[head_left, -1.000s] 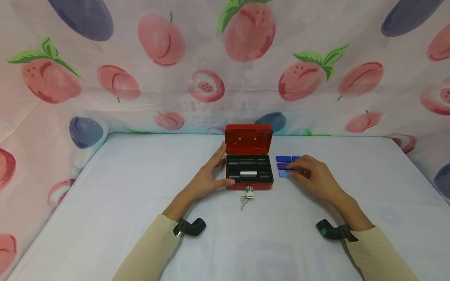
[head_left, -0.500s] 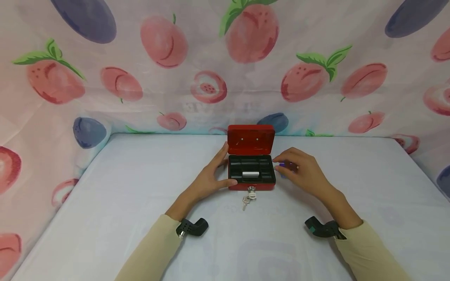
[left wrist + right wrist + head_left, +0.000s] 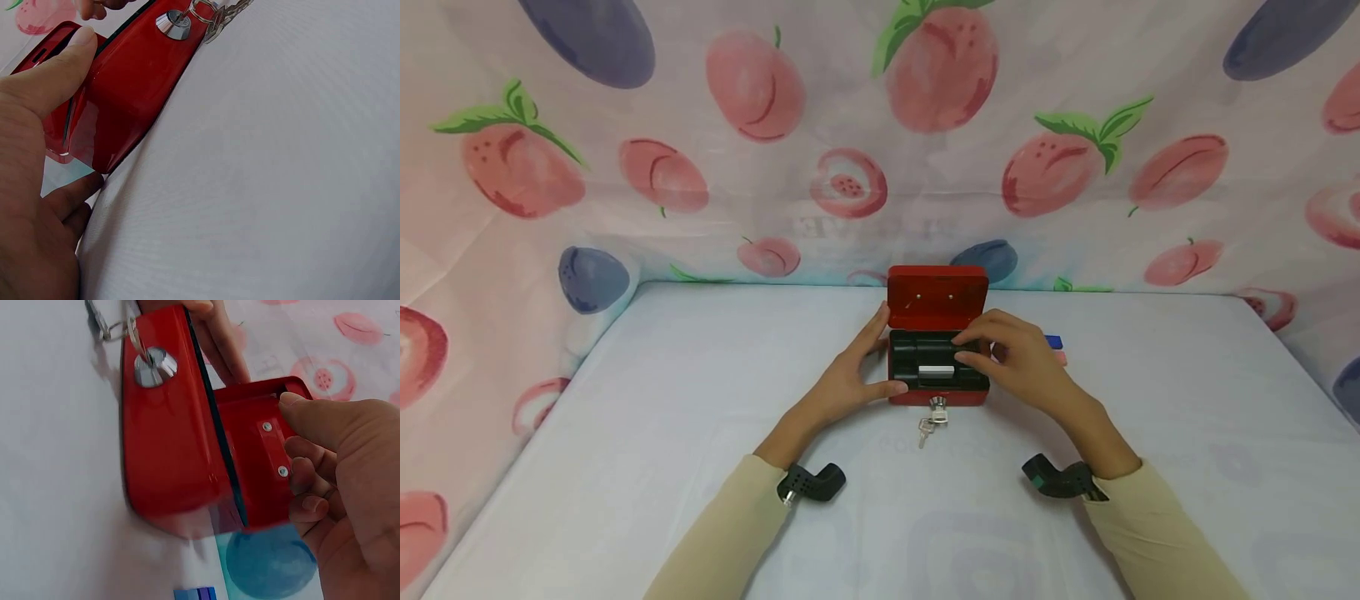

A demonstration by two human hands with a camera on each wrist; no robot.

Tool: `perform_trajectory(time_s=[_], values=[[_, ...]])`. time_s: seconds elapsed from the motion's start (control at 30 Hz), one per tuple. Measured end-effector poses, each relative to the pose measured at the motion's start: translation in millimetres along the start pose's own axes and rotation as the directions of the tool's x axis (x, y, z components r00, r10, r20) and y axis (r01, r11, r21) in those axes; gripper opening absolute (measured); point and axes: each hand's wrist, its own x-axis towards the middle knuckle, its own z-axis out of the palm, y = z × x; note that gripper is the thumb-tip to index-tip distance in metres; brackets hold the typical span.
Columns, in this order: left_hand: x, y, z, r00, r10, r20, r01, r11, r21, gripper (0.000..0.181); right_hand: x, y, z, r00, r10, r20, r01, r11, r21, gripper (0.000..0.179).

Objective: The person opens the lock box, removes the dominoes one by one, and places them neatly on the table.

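A small red cash box [image 3: 898,399] stands on the table with its lid [image 3: 936,298] raised and a black tray [image 3: 906,358] inside. My left hand [image 3: 846,375] grips its left side. The left thumb [image 3: 65,69] lies over the rim by the front corner, the other fingers along the side. Above the tray's right part hovers my right hand [image 3: 1026,358], fingers curled, thumb and forefinger tips near each other. Whether a small piece sits between those tips is hidden. A pale bar-shaped handle [image 3: 936,372] crosses the tray. Keys [image 3: 925,429] hang from the front lock [image 3: 155,367].
Right of the box lie small flat tiles, a blue tile [image 3: 1054,342] and a pink tile [image 3: 1061,358], partly behind my right hand. A fruit-print cloth [image 3: 850,125] hangs behind the white-covered table [image 3: 700,417].
My right hand has moved left from the tiles, past the box's right edge, to above the tray. The left hand has kept its hold on the box.
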Motion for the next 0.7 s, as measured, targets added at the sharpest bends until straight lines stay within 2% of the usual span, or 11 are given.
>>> perform_trajectory(time_s=[0.1, 0.3, 0.7], values=[[-0.2, -0.5, 1.1, 1.0, -0.002, -0.001, 0.002, 1.0, 0.001, 0.1, 1.3, -2, 4, 1.0, 0.003, 0.024, -0.003, 1.0, 0.02, 0.019], [-0.4, 0.4, 1.9, 1.0, -0.007, 0.002, 0.007, 1.0, -0.001, 0.099, -1.5, -2, 11, 0.995, 0.055, 0.084, -0.058, 0.998, 0.023, 0.017], [-3.0, -0.4, 2.9, 1.0, -0.008, 0.002, 0.008, 1.0, 0.015, 0.099, -4.7, -1, 19, 0.991, 0.054, 0.122, -0.044, 0.996, -0.08, 0.014]])
